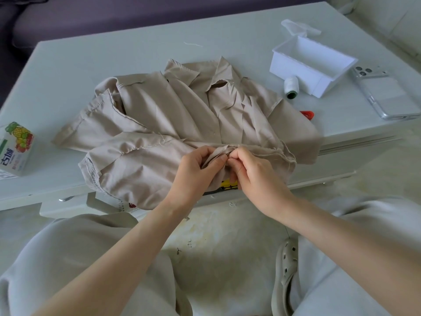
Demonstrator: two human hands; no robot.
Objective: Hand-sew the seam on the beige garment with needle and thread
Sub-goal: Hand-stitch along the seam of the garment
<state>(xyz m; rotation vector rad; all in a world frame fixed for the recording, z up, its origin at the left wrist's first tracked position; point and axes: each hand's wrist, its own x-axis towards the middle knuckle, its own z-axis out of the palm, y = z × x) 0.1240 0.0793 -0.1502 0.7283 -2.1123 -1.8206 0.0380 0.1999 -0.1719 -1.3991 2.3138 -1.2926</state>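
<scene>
Closely, left hand (195, 171), right hand (256, 176), fingers (219, 159) pinching beige garment (159, 115) seam, needle indiscernible.

— How is the light looking?
— Soft, even daylight is falling, perhaps from the right; faint shadows are gathering in the garment (159, 110) folds.
— And sharpness?
— The table (114, 55) edges are bending, and the lower corners are smearing slightly.

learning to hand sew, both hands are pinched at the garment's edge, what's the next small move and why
Probably the right hand works the needle through the pinched fold and draws the thread out, while the left hand holds the beige garment taut. Both hands' fingertips pinch at that fold; the needle itself is too small to make out.
</scene>
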